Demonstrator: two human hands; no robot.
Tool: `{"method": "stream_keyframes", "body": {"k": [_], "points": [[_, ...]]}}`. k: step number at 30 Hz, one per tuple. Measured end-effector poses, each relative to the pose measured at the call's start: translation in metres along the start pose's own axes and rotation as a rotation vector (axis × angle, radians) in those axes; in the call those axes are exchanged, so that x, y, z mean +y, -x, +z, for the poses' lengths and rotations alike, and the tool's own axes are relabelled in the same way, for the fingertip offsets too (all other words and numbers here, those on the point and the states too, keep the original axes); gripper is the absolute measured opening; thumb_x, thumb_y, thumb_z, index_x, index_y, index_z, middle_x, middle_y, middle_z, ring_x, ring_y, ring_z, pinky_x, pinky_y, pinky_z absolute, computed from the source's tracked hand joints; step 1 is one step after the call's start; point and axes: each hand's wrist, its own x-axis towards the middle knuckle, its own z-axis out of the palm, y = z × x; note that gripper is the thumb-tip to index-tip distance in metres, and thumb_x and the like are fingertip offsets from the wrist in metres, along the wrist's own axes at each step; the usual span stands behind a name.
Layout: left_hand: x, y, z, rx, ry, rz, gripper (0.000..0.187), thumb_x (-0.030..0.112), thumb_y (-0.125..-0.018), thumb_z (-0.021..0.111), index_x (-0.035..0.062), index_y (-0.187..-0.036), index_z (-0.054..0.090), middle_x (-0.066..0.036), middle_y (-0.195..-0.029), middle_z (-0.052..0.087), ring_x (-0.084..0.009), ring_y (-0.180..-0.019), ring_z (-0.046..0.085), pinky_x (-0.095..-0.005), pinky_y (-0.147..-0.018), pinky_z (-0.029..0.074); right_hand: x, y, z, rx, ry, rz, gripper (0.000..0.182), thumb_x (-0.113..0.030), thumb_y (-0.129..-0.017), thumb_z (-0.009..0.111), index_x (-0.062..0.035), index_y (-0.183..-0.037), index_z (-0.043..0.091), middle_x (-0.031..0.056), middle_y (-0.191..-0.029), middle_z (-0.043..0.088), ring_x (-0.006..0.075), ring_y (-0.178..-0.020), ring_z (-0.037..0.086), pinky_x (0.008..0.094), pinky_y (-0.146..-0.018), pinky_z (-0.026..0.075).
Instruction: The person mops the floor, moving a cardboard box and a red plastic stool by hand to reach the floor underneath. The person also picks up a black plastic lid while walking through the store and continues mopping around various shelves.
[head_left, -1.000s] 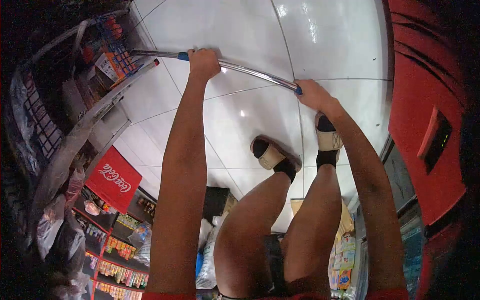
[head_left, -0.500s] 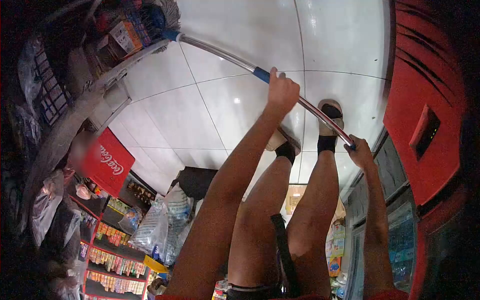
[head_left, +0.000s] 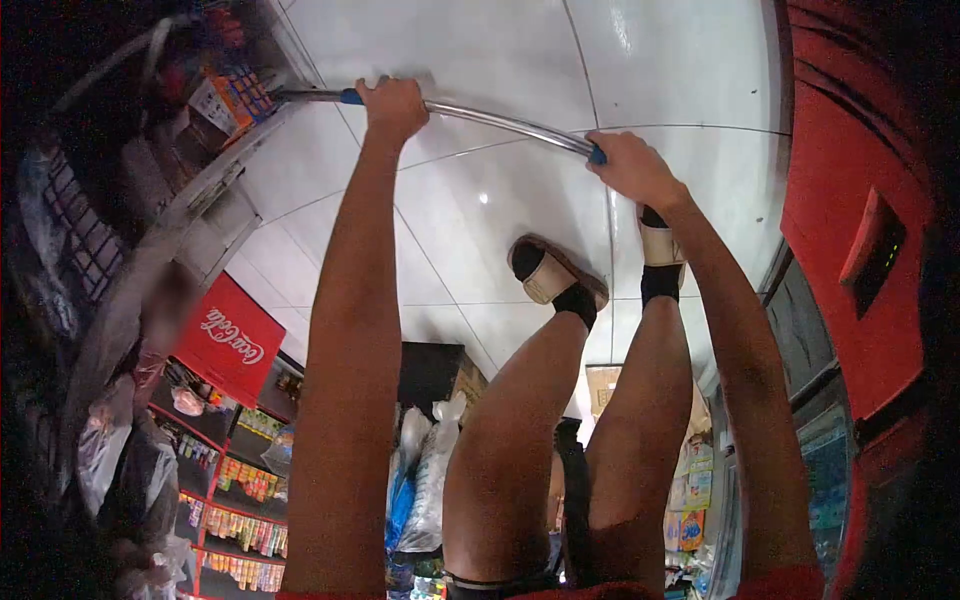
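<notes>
A mop handle [head_left: 500,122], a shiny metal pole with blue sleeves, stretches across the upper middle of the view. My left hand [head_left: 397,108] is closed around the pole beside its blue sleeve. Around the pole's blue end cap, my right hand [head_left: 632,167] is wrapped. The mop's far end runs in among the dark things at the upper left, and its head is hidden there. Under the pole lies the white tiled floor [head_left: 440,240].
My sandalled feet stand on the tiles. A red cabinet [head_left: 850,210] rises on the right. To the left are a red Coca-Cola panel [head_left: 230,335], shelves of small packets [head_left: 245,525] and an orange box [head_left: 240,95]. Bagged goods [head_left: 435,480] sit beside my legs.
Both hands have moved left and up, pushing the mop farther left. The grey mop strings seen earlier at the upper left are now out of sight.
</notes>
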Motion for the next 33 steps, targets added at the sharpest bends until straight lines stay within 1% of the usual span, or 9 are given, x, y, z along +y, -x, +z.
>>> {"method": "stream_keyframes", "body": {"k": [5,7,9,16,19,22,25,27,33], "points": [[0.034,0.032,-0.012,0.006,0.024,0.045,0.018,0.023,-0.066,0.062,0.0114,-0.08,0.064,-0.008,-0.084,0.062,-0.0242,-0.098,0.054,-0.0652,-0.093,0.016,-0.021,0.058,-0.032,-0.21,0.072,0.176,0.028,-0.02,-0.076,0.055,-0.0066,-0.101,0.054,0.0174,-0.087,0.059,0.0347,-0.087,0.056,0.0438,-0.075,0.045],[0.069,0.059,-0.051,0.063,0.029,0.073,0.014,0.017,-0.075,0.051,0.0118,-0.078,0.065,-0.003,-0.08,0.063,-0.0219,-0.098,0.053,-0.0646,-0.093,0.013,0.005,0.105,-0.018,0.2,-0.001,-0.001,0.028,-0.024,-0.077,0.056,-0.007,-0.099,0.054,0.0175,-0.083,0.059,0.0362,-0.084,0.056,0.044,-0.073,0.046],[0.1,0.072,-0.055,0.14,0.093,0.069,0.013,0.021,-0.07,0.06,0.013,-0.077,0.065,-0.005,-0.084,0.062,-0.0242,-0.098,0.053,-0.0684,-0.094,0.009,-0.002,0.139,-0.041,-0.087,0.079,0.304,0.029,-0.028,-0.077,0.057,-0.0076,-0.097,0.054,0.0185,-0.08,0.059,0.0378,-0.081,0.056,0.0448,-0.07,0.046],[0.141,0.139,-0.088,0.021,0.19,0.282,0.021,0.02,-0.08,0.046,0.0103,-0.085,0.064,-0.006,-0.095,0.06,-0.0244,-0.11,0.046,-0.0692,-0.094,0.005,-0.029,0.255,-0.029,-0.178,-0.111,0.589,0.026,-0.03,-0.077,0.059,-0.0089,-0.091,0.057,0.0195,-0.082,0.059,0.0375,-0.079,0.057,0.0435,-0.068,0.045],[0.138,0.136,-0.087,0.263,0.364,0.353,0.02,0.018,-0.077,0.048,0.0093,-0.071,0.065,-0.008,-0.081,0.061,-0.0239,-0.095,0.054,-0.065,-0.096,0.008,-0.03,0.246,-0.036,-0.186,-0.044,0.555,0.024,-0.027,-0.077,0.059,-0.0072,-0.09,0.056,0.0193,-0.081,0.059,0.0375,-0.08,0.056,0.0436,-0.068,0.045],[0.117,0.093,-0.082,0.192,0.187,0.213,0.014,0.017,-0.074,0.051,0.0126,-0.073,0.065,-0.005,-0.08,0.061,-0.0223,-0.095,0.053,-0.0621,-0.093,0.016,-0.016,0.185,-0.04,-0.129,-0.025,0.464,0.029,-0.023,-0.073,0.061,-0.0036,-0.093,0.056,0.0207,-0.079,0.059,0.0377,-0.08,0.057,0.0449,-0.07,0.045],[0.067,0.048,-0.053,0.269,0.082,0.163,0.013,0.021,-0.073,0.054,0.0133,-0.075,0.065,-0.004,-0.084,0.06,-0.024,-0.098,0.051,-0.0623,-0.092,0.019,0.01,0.116,-0.004,0.165,-0.002,0.021,0.028,-0.023,-0.071,0.061,-0.0033,-0.091,0.058,0.0193,-0.078,0.06,0.0365,-0.08,0.058,0.0447,-0.073,0.045],[0.054,0.036,-0.052,0.174,0.069,0.155,0.012,0.014,-0.071,0.054,0.0105,-0.075,0.065,-0.007,-0.083,0.06,-0.0254,-0.096,0.052,-0.0608,-0.093,0.021,0.0,0.08,-0.008,-0.137,0.178,0.233,0.025,-0.022,-0.072,0.06,-0.0038,-0.088,0.058,0.0188,-0.078,0.06,0.0359,-0.079,0.058,0.0444,-0.073,0.045],[0.073,0.039,-0.053,0.126,0.001,0.159,0.012,0.013,-0.072,0.054,0.012,-0.076,0.065,-0.006,-0.078,0.06,-0.0234,-0.092,0.054,-0.0625,-0.091,0.022,-0.002,0.104,-0.021,-0.005,-0.054,0.21,0.022,-0.022,-0.073,0.059,-0.0046,-0.087,0.056,0.0196,-0.079,0.059,0.037,-0.079,0.056,0.0449,-0.069,0.045]]}}
